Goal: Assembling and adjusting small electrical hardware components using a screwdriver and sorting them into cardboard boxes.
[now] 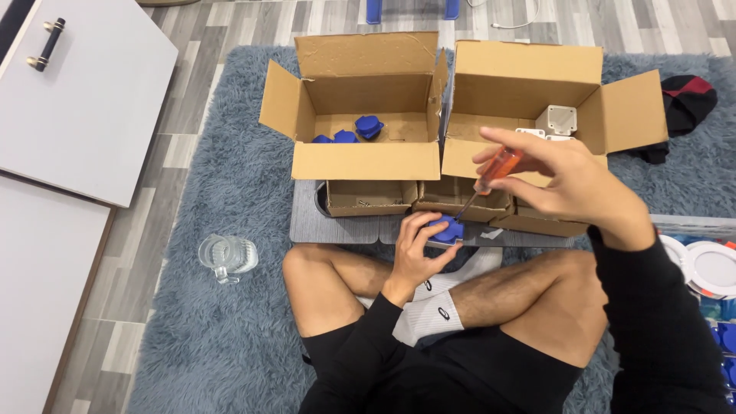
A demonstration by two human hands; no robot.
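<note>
I sit cross-legged on the shaggy grey rug (230,330) with my left hand (418,249) cupped over a small blue plastic part (446,228), fingers curled around it and pressing it down near my knee, at the edge of a grey mat (307,222). My right hand (563,180) holds the screwdriver (491,175) by its orange handle, fingers pinched around it, the thin shaft slanting down so the tip meets the top of the blue part. I judge the screw here to be in the middle of being turned, not finished, since the tip sits on the part and both hands are engaged.

Ahead of me stand two open cardboard boxes. The left box (366,159) holds only a few blue parts (368,125), lying on its floor. The right box (529,77) shows some white square housings (556,119) in its back corner. Which box holds finished pieces I cannot tell. Small low cardboard trays (372,201) sit just in front of the boxes; their contents are too small to make out. A clear glass jug (226,257) stands on the rug to my left, well apart from the work.
</note>
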